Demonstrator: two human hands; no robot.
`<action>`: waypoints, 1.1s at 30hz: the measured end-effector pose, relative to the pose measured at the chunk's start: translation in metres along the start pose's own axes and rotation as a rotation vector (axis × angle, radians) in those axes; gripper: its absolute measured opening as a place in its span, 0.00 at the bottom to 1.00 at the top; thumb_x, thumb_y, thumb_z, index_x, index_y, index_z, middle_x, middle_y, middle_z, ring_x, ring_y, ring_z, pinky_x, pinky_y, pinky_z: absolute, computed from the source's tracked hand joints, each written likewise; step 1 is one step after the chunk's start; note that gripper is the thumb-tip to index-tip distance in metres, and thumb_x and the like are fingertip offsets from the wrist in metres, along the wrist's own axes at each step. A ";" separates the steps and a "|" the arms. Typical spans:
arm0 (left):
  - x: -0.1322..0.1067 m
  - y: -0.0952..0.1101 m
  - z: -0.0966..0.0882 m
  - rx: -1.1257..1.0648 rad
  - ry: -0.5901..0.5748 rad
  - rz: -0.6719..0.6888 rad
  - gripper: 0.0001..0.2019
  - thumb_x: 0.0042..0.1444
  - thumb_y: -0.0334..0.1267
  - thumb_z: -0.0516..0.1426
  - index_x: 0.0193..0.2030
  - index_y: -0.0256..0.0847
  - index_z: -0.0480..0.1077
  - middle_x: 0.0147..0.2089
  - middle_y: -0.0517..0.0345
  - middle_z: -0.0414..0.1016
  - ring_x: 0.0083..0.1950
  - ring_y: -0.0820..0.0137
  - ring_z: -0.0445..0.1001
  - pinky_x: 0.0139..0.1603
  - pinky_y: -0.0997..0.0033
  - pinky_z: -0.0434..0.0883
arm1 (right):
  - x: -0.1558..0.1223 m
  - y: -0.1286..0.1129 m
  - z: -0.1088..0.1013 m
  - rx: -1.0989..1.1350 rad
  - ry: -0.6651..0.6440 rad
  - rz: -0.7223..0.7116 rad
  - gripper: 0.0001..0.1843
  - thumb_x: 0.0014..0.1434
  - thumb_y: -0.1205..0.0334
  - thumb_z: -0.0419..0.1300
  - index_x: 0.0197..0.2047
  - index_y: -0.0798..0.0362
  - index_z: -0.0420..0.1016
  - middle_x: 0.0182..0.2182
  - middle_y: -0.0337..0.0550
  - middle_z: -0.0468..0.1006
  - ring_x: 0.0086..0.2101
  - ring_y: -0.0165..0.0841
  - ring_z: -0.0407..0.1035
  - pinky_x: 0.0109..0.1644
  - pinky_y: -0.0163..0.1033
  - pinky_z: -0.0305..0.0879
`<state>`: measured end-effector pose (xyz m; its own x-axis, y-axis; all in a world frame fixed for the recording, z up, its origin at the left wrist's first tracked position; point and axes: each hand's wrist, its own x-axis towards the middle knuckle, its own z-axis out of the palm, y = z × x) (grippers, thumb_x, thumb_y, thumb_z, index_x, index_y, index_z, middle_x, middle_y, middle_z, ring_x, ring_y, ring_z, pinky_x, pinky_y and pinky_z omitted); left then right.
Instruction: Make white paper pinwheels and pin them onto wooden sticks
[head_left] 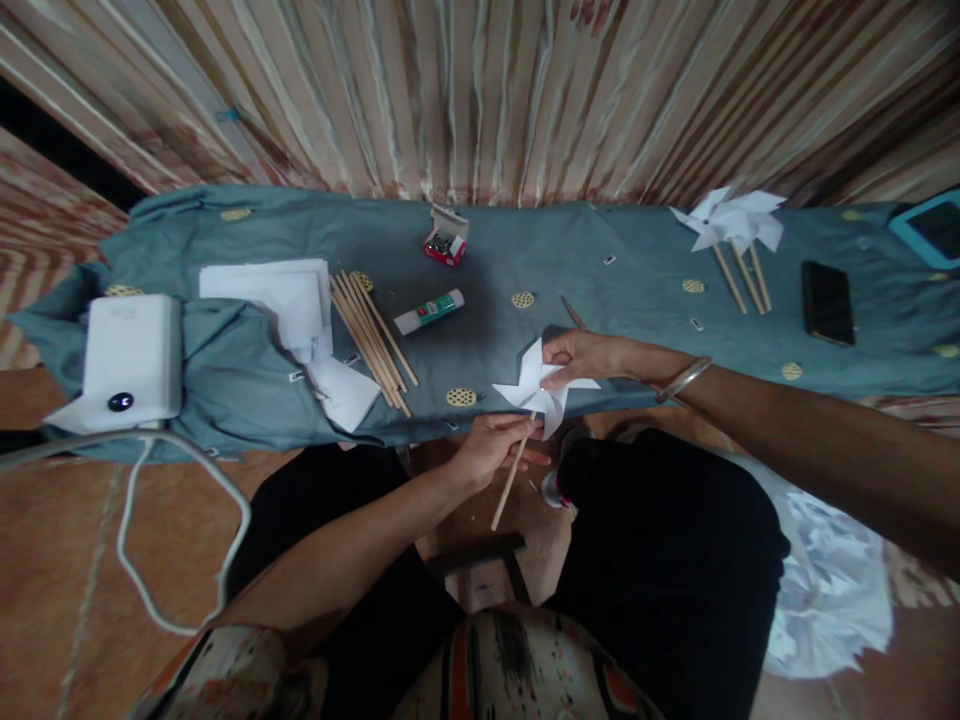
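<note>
A white paper pinwheel [553, 400] is held between my two hands at the front edge of the cloth. My left hand [491, 448] closes around its wooden stick [508, 490], just under the paper blades; the stick slants down toward my lap. With thumb and fingers, my right hand [570, 356] pinches the pinwheel near its centre, from the right side. A silvery bangle circles my right wrist. Just behind that hand, a thin pointed tool [573, 312] lies partly hidden on the cloth.
On the blue-green cloth [495, 250] lie wooden sticks [367, 340], a glue stick [430, 311], a red box of pins [445, 240], white paper sheets [304, 300] and a white power bank [133, 350] with a cable. Finished pinwheels [739, 222] and a phone [828, 302] are at right.
</note>
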<state>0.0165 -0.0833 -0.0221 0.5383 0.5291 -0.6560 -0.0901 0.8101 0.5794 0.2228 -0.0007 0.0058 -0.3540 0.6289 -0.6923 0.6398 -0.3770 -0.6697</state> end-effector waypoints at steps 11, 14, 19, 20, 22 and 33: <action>0.003 0.000 -0.006 0.018 -0.039 0.004 0.08 0.56 0.34 0.61 0.37 0.30 0.76 0.44 0.40 0.80 0.24 0.70 0.79 0.18 0.81 0.63 | 0.001 -0.003 -0.001 -0.011 -0.038 0.010 0.23 0.33 0.48 0.72 0.29 0.53 0.74 0.31 0.41 0.78 0.34 0.35 0.70 0.39 0.39 0.65; 0.002 0.001 -0.006 0.022 -0.036 0.007 0.07 0.56 0.33 0.60 0.38 0.30 0.77 0.44 0.40 0.81 0.24 0.71 0.79 0.17 0.81 0.61 | 0.002 -0.004 -0.002 -0.015 -0.040 0.016 0.21 0.33 0.49 0.72 0.28 0.52 0.73 0.29 0.39 0.78 0.32 0.33 0.69 0.37 0.39 0.64; 0.002 0.004 -0.006 0.016 -0.023 -0.001 0.06 0.56 0.32 0.60 0.37 0.30 0.76 0.41 0.41 0.81 0.22 0.72 0.78 0.17 0.82 0.60 | -0.001 -0.007 -0.002 0.001 -0.054 0.002 0.18 0.35 0.51 0.72 0.27 0.52 0.74 0.29 0.38 0.78 0.31 0.31 0.69 0.36 0.37 0.63; 0.002 0.004 -0.006 0.010 -0.022 0.000 0.06 0.56 0.32 0.60 0.36 0.30 0.76 0.40 0.42 0.81 0.22 0.72 0.78 0.17 0.82 0.60 | -0.001 -0.008 -0.002 0.005 -0.059 -0.003 0.18 0.35 0.52 0.71 0.28 0.52 0.75 0.29 0.38 0.78 0.30 0.31 0.69 0.36 0.37 0.63; 0.002 0.004 -0.006 0.001 -0.021 0.002 0.06 0.55 0.32 0.61 0.36 0.30 0.76 0.38 0.43 0.81 0.21 0.73 0.77 0.16 0.82 0.59 | -0.002 -0.009 -0.002 0.002 -0.072 -0.005 0.17 0.36 0.52 0.71 0.28 0.52 0.75 0.28 0.37 0.78 0.30 0.31 0.69 0.35 0.37 0.64; 0.001 0.001 -0.005 0.034 -0.011 0.019 0.07 0.58 0.33 0.59 0.36 0.31 0.77 0.42 0.42 0.81 0.21 0.75 0.76 0.18 0.82 0.60 | -0.001 -0.009 -0.004 -0.045 -0.068 -0.011 0.22 0.36 0.49 0.71 0.31 0.54 0.76 0.29 0.39 0.78 0.31 0.31 0.69 0.37 0.37 0.65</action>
<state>0.0132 -0.0807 -0.0248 0.5460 0.5414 -0.6394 -0.0719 0.7906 0.6080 0.2199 0.0044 0.0136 -0.4060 0.5848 -0.7023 0.6646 -0.3385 -0.6661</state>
